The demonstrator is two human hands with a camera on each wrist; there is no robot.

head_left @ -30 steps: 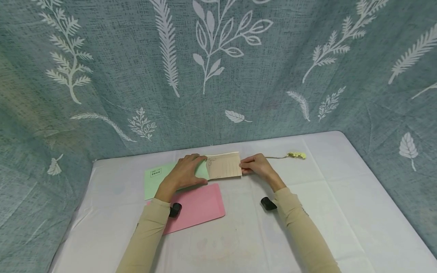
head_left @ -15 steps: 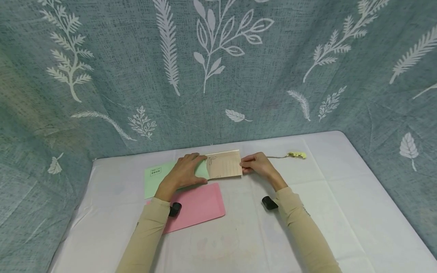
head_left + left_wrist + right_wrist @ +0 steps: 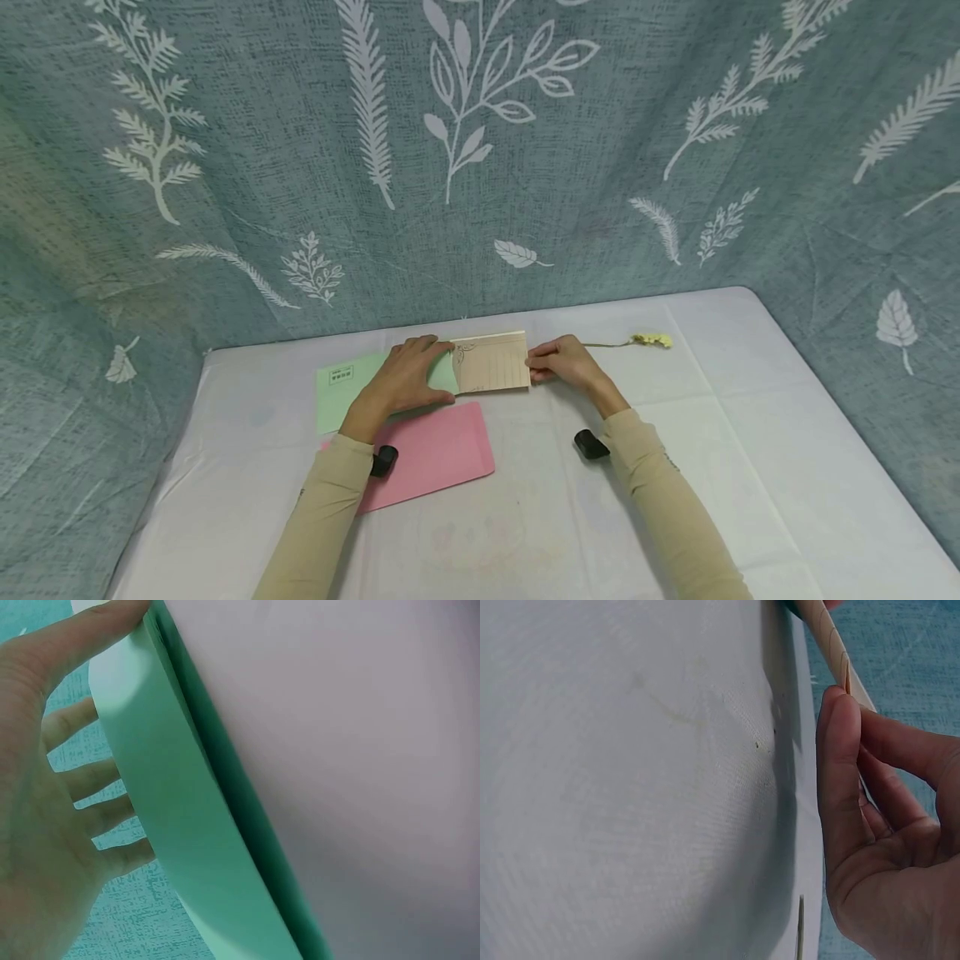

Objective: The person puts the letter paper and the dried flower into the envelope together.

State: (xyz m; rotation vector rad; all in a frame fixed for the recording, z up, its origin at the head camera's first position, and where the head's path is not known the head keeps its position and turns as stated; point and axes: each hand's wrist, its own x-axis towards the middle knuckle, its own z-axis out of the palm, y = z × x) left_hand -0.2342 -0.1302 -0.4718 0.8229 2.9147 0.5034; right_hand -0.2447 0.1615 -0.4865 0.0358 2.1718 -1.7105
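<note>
A beige sheet of lined letter paper (image 3: 492, 364), printed with a dark ornament, sticks partway out of the right end of a green envelope (image 3: 345, 398). My left hand (image 3: 405, 377) grips that envelope near its opening, the thumb on the near edge and the fingers at the far edge. In the left wrist view the envelope (image 3: 172, 780) runs as a slanted band beside the thumb. With thumb and fingertips, my right hand (image 3: 566, 364) pinches the paper's right edge, and the right wrist view shows the paper (image 3: 825, 637) edge-on. How far the paper reaches inside is hidden.
A pink envelope (image 3: 435, 458) lies just nearer than the green one, partly under the left forearm. Behind the right hand, a yellow flower (image 3: 651, 340) lies with its thin stem on the white-covered table (image 3: 750, 467). A patterned curtain (image 3: 480, 250) hangs at the back.
Both hands keep nearly the same position and hold. The paper shows about the same length outside the green envelope, with only tiny shifts of its edges.
</note>
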